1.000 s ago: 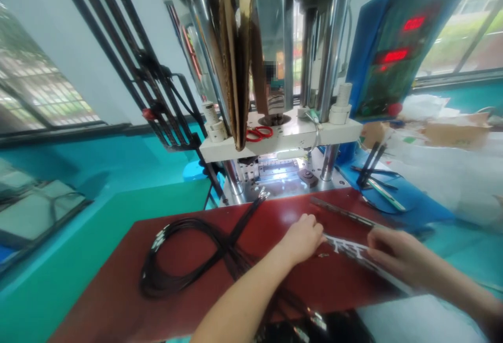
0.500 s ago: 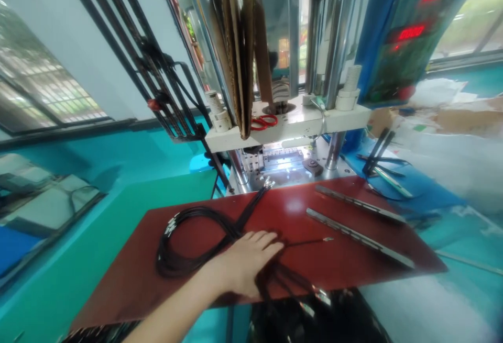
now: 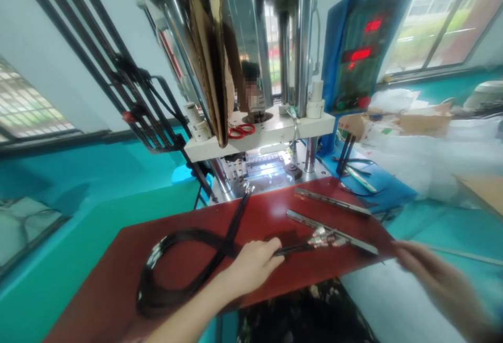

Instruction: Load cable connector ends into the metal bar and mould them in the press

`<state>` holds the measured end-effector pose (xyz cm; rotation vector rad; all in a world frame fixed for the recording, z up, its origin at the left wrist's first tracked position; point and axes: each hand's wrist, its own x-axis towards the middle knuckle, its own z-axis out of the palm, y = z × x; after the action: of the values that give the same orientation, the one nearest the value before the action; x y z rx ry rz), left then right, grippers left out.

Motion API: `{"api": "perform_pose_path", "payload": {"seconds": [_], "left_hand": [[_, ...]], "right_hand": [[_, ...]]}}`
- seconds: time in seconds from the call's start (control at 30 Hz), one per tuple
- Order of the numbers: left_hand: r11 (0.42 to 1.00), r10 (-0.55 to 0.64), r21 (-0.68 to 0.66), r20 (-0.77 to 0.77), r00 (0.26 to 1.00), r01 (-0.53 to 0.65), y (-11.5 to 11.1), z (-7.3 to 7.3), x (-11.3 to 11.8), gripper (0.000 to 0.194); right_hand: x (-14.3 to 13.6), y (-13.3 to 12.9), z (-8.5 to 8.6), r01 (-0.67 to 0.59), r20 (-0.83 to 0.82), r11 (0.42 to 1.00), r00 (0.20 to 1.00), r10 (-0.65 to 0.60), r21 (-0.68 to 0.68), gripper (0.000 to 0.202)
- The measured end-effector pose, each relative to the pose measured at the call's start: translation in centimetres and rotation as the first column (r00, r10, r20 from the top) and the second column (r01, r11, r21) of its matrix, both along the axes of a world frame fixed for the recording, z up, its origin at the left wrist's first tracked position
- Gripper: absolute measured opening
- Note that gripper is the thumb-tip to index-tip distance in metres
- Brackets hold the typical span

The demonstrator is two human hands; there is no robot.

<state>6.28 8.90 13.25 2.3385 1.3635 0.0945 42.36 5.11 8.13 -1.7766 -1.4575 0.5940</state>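
My left hand [image 3: 257, 262] is closed around a bundle of black cables [image 3: 168, 238] on a dark red board [image 3: 188, 217]. To the left of the hand the cables lie in a loop. One group of metal-tipped ends [image 3: 249, 189] points to the board's back edge. Beyond my fingers, another group of metal cable ends [image 3: 324, 238] lies across the nearer of two slim metal bars [image 3: 330, 201]. My right hand [image 3: 432, 272], smeared by motion, is beside the board's right corner; whether it grips anything cannot be made out.
Behind the board stands a press [image 3: 259, 128] with steel columns, red-handled scissors [image 3: 241, 131] and upright cardboard [image 3: 208, 60] on its plate. A blue control box [image 3: 353, 55] shows red digits. Tools lie on a blue surface [image 3: 393, 188]; white bags [image 3: 436, 154] are at right.
The loose cable ends, which hung over the front edge, now lie together on the board across a bar. My right hand has appeared at the right. The view has shifted.
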Motion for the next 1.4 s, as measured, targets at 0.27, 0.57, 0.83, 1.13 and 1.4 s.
{"api": "perform_pose_path", "payload": {"seconds": [0.27, 0.57, 0.83, 1.13, 1.4], "left_hand": [[0.934, 0.174, -0.357, 0.445, 0.879, -0.004, 0.8, 1.9, 3.0, 0.03], [0.985, 0.162, 0.024, 0.232, 0.959, -0.172, 4.2, 2.4, 7.2, 0.015], [0.849, 0.255, -0.518, 0.569, 0.782, 0.1, 7.1, 0.5, 10.8, 0.02], [0.783, 0.428, -0.607, 0.686, 0.588, 0.138, 7.2, -1.2, 11.5, 0.04], [0.708, 0.545, -0.668, 0.724, 0.423, 0.23, 7.3, -1.4, 10.5, 0.034]], "right_hand": [[-10.4, 7.9, 6.3, -0.355, -0.708, 0.836, 0.448, 0.546, 0.419, 0.037], [-12.4, 9.8, 6.9, -0.377, -0.625, 0.877, 0.618, 0.478, 0.298, 0.033], [-10.5, 10.6, 7.5, -0.467, -0.592, 0.867, 0.653, 0.472, 0.175, 0.036], [-12.7, 11.9, 7.8, -0.685, -0.519, 0.718, 0.662, 0.541, -0.125, 0.048], [-12.9, 11.8, 7.9, -0.686, -0.518, 0.727, 0.623, 0.586, -0.003, 0.043]]}}
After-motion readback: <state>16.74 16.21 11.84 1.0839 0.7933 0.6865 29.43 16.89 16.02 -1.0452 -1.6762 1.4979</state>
